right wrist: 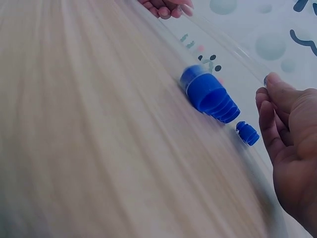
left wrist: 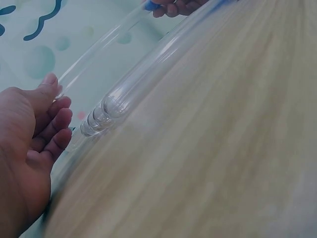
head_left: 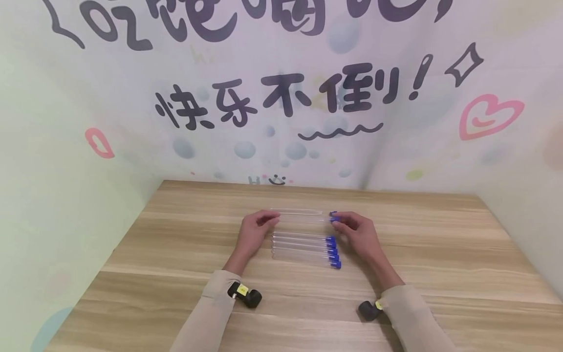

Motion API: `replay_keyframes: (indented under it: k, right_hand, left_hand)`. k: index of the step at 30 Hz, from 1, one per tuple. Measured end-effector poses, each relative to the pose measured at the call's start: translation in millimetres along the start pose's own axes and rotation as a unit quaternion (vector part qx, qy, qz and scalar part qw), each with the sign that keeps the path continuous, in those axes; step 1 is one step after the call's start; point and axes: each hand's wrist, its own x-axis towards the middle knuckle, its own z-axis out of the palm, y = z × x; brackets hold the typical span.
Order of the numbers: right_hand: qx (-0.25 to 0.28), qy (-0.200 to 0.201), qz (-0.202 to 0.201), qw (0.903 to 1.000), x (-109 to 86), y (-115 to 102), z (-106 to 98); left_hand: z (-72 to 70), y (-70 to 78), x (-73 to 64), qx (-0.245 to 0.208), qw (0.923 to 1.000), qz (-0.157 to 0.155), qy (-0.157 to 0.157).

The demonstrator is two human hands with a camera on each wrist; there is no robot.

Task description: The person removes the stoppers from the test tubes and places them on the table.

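Note:
A clear test tube (head_left: 303, 221) spans the gap between my two hands, above the table. My left hand (head_left: 254, 232) pinches its rounded end between thumb and fingertips. At the other end, my right hand (head_left: 361, 235) pinches it by the blue cap (head_left: 335, 220), which the fingers partly cover in the right wrist view. Nearer to me, several test tubes (head_left: 303, 248) with blue caps (right wrist: 208, 94) lie side by side in a row. Behind the held one lies another clear tube (head_left: 299, 211), with a loose blue cap (right wrist: 247, 133) off its right end.
Everything lies on a wood-grain table (head_left: 176, 234). Its far edge meets a printed cloth backdrop (head_left: 264, 161), and pale walls stand at both sides. A small black camera (head_left: 250, 297) sits on my left wrist, another (head_left: 370, 310) on my right.

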Motion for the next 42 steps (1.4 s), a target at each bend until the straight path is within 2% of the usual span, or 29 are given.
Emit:
replay_keyframes:
  k: [7, 9, 10, 14, 16, 32, 36, 42]
  right_hand:
    - [-0.003, 0.018, 0.003, 0.9998, 1.2, -1.5, 2.1]
    - [-0.005, 0.024, 0.006, 0.9997, 1.3, -2.1, 3.2]
    - [-0.007, 0.027, 0.007, 0.9996, 1.3, -2.3, 3.8]
    - [-0.016, 0.037, 0.017, 0.9990, 1.0, -3.6, 4.7]
    - [-0.023, 0.042, 0.023, 0.9986, 0.8, -4.2, 4.5]
    - [-0.032, 0.061, 0.037, 0.9970, -0.3, -5.4, 4.1]
    - [-0.032, 0.055, 0.040, 0.9972, 0.0, -4.9, 3.7]
    - [-0.013, 0.025, 0.036, 0.9989, -0.5, -3.4, 3.5]
  left_hand:
    - [0.0, -1.5, 0.3, -0.026, 0.9992, 0.023, -0.022]
    - [-2.0, 7.2, -3.4, -0.026, 0.9990, 0.025, -0.028]
    - [-2.0, 6.8, -3.5, -0.027, 0.9989, 0.026, -0.029]
    - [-2.6, 6.4, -4.4, -0.019, 0.9992, 0.021, -0.029]
    - [-1.3, -2.2, -1.7, -0.017, 0.9993, 0.021, -0.025]
    - [-1.6, -0.8, -2.7, -0.008, 0.9991, 0.029, -0.029]
    - [-1.2, -1.0, -2.1, -0.012, 0.9994, 0.023, -0.022]
    - [-0.9, -0.1, -1.7, -0.009, 0.9998, 0.016, 0.007]
